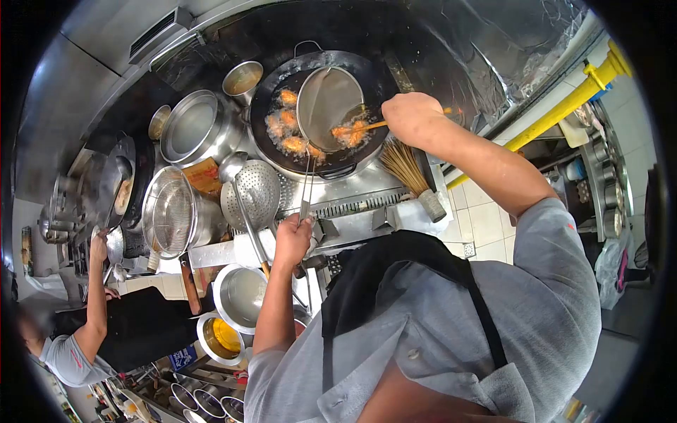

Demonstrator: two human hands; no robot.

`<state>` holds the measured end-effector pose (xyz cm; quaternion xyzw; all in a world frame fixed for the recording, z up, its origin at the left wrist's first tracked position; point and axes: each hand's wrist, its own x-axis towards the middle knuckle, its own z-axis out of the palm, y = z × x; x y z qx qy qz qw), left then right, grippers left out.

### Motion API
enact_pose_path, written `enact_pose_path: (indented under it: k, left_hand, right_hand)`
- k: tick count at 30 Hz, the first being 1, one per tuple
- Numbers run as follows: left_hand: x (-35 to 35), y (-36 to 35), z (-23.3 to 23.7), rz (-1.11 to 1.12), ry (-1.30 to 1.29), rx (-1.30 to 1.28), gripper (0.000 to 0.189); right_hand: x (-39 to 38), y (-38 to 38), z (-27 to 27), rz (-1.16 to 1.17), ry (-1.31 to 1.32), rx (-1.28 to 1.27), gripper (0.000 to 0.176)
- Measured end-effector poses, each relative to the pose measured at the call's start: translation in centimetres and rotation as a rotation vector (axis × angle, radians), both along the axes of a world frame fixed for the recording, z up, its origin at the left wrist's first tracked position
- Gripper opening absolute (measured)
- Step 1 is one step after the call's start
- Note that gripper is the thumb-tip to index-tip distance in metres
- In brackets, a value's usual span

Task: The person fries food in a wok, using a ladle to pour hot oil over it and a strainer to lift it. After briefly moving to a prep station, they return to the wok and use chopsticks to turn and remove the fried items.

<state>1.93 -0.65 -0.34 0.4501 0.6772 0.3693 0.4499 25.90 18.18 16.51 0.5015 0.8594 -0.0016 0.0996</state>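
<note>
My left hand (292,241) is closed around the long wire handle of a round fine-mesh strainer (319,106). The strainer's bowl lies over the black wok (271,84), which has bubbling oil in it. From the right, my right hand (411,121) grips a pair of chopsticks (375,125), their tips at an orange-brown fried piece (349,134) just right of the strainer. Several more fried pieces (288,120) float in the oil along the wok's left side.
A perforated ladle (252,190) and a soup ladle (231,168) lie left of my left hand. Beyond them stand a pot with a mesh basket (169,211) and a steel pot (194,127). A bamboo brush (409,169) is below my right hand. Another person (92,331) works at far left.
</note>
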Motion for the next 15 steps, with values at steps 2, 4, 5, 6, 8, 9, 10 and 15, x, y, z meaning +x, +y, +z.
enact_pose_path:
  k: [2, 4, 5, 6, 8, 9, 10, 15]
  left_hand:
    - [-0.3, -0.1, -1.1, 0.008, 0.010, 0.015, 0.018]
    - [0.1, -0.1, -1.7, 0.060, 0.161, 0.089, 0.018]
    - [0.2, -0.1, -1.9, 0.062, 0.159, 0.090, 0.018]
    - [0.5, 0.0, -1.2, 0.075, 0.196, 0.144, 0.017]
    - [0.6, 0.3, -0.9, 0.085, 0.235, 0.198, 0.015]
    - [0.4, 0.5, -1.0, 0.085, 0.255, 0.186, 0.014]
    - [0.3, 0.7, -1.1, 0.084, 0.276, 0.175, 0.014]
    - [0.2, 1.2, -3.3, 0.040, 0.314, 0.222, 0.015]
  right_hand:
    - [0.7, 0.1, 0.6, 0.004, -0.008, 0.016, 0.019]
    - [1.4, 0.2, 1.4, 0.013, -0.020, 0.029, 0.021]
    - [1.8, 0.4, 1.7, -0.029, -0.001, 0.057, 0.021]
    - [2.2, 0.6, 1.9, -0.072, 0.018, 0.084, 0.021]
    - [2.8, 1.0, 2.1, -0.112, 0.024, 0.077, 0.021]
    - [2.9, 1.1, 2.3, -0.148, 0.029, 0.072, 0.021]
    - [2.9, 0.9, 2.4, -0.155, 0.024, 0.069, 0.021]
    - [3.0, 1.8, 0.5, -0.141, 0.002, 0.079, 0.021]
